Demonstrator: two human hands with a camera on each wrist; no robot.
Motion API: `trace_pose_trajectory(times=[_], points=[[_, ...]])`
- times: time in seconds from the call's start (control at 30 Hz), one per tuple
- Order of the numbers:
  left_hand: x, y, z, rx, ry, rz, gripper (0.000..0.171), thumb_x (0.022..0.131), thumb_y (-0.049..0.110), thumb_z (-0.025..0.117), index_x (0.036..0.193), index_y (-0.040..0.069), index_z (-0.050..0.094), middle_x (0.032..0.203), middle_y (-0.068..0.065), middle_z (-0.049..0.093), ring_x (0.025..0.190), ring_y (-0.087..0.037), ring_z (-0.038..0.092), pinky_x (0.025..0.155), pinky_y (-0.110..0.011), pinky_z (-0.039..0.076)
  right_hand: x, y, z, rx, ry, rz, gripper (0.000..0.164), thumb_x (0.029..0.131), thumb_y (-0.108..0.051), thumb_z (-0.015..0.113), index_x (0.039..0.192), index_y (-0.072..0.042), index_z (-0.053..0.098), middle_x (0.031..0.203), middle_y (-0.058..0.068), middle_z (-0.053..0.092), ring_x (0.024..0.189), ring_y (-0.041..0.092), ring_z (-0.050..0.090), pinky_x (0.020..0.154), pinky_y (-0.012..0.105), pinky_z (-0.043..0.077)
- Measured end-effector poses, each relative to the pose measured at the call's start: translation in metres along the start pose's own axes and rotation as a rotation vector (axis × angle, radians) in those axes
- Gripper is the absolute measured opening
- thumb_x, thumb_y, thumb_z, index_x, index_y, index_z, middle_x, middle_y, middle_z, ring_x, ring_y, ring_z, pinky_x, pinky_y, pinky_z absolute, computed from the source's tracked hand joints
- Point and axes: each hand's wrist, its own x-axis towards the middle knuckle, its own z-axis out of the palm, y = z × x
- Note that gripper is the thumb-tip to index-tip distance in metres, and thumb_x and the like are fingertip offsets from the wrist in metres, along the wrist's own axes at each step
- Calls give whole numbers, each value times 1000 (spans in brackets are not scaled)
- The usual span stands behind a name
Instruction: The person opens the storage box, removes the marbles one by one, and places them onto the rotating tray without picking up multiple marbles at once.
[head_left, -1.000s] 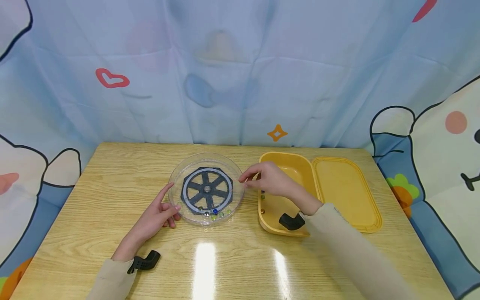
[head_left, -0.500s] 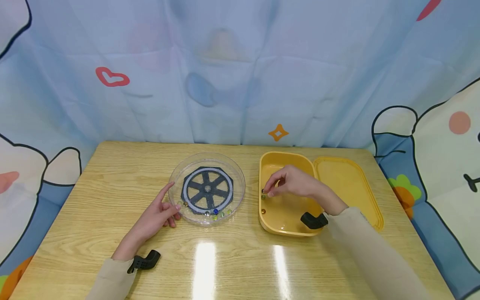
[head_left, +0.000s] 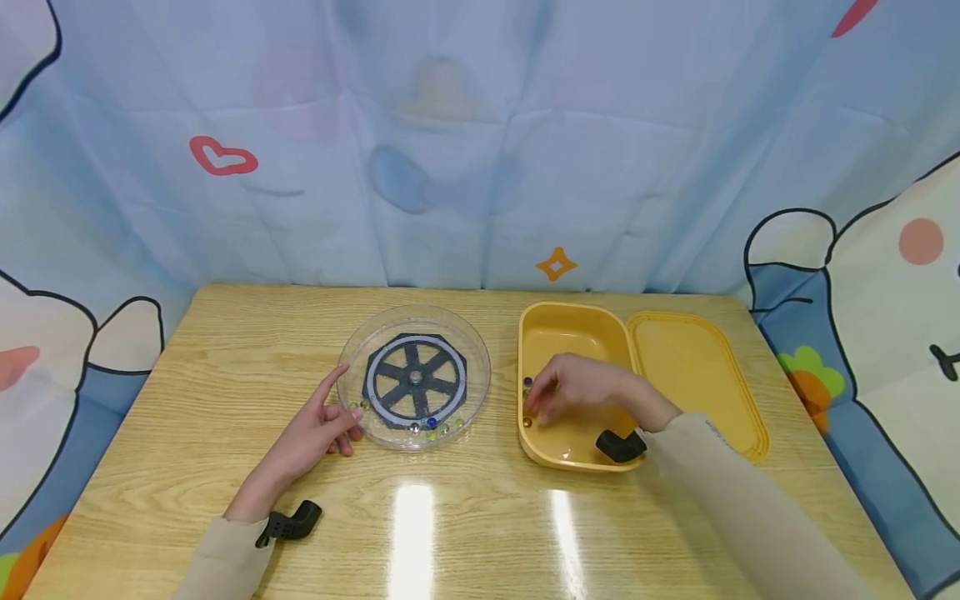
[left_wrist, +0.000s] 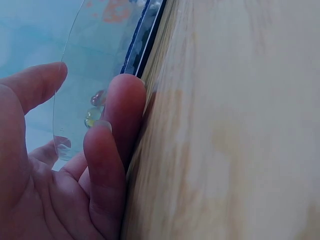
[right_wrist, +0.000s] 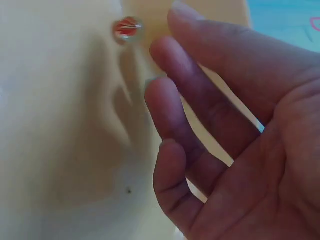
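A clear round dish (head_left: 476, 400) with a dark spoked wheel pattern (head_left: 415, 377) at its base stands on the table, several glass marbles along its near side, one of them blue (head_left: 431, 423). My left hand (head_left: 318, 429) holds the dish at its left rim, thumb and index fingertips over the edge. Through the clear wall, marbles (left_wrist: 93, 115) show beside those fingers. My right hand (head_left: 581, 387) is inside a yellow box (head_left: 581, 458), fingers bent and apart. Near its fingertips lie a blue marble (head_left: 528, 381) and an amber marble (head_left: 527, 422), which shows red swirls in the right wrist view.
A flat yellow lid (head_left: 697, 383) lies against the box's right side. Behind the wooden table (head_left: 337, 533) hangs a blue cartoon curtain (head_left: 450, 208). Black camera mounts (head_left: 296, 521) sit on both wrists.
My right hand has moved from the dish's right rim into the yellow box, then down toward the lower marbles. A brownish marble has rolled left inside the dish. The left hand has stayed put.
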Motion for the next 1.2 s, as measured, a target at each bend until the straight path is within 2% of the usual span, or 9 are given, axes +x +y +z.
trace_pose_trajectory(times=[0.23, 0.5, 0.67, 1.03, 1.2], points=[[0, 0, 0, 6, 1, 9, 77, 101, 25, 61, 161, 27, 13, 85, -17, 68, 64, -26, 64, 58, -30, 49, 5, 3, 7, -25, -21, 49, 16, 80, -7, 83, 94, -4, 77, 81, -1, 70, 73, 11, 62, 68, 25, 51], [0, -1, 0, -9, -9, 3, 77, 102, 25, 60, 161, 28, 11, 86, -18, 67, 64, -26, 63, 58, -30, 50, 14, 7, 15, -166, 35, 63, 14, 76, -19, 88, 79, -15, 75, 68, -10, 64, 62, 6, 57, 60, 23, 45], [0, -1, -1, -8, -8, 10, 77, 102, 26, 60, 161, 27, 11, 86, -18, 66, 65, -26, 63, 58, -31, 50, 15, 8, 15, -182, 38, 56, 12, 77, -16, 87, 79, -16, 75, 68, -10, 64, 63, 6, 57, 60, 23, 45], [0, 1, 0, -7, -5, 5, 77, 102, 26, 61, 161, 26, 12, 86, -18, 67, 64, -27, 63, 58, -30, 50, 8, 6, 5, -69, -32, 49, 9, 82, -9, 82, 90, -9, 77, 81, -6, 71, 75, 11, 64, 69, 26, 53], [-1, 2, 0, -3, -3, 3, 77, 101, 26, 61, 161, 26, 12, 86, -18, 67, 64, -27, 64, 58, -30, 49, 1, 1, -2, -27, -5, 28, 11, 83, -7, 80, 93, -3, 77, 83, -2, 72, 77, 14, 67, 71, 27, 54]])
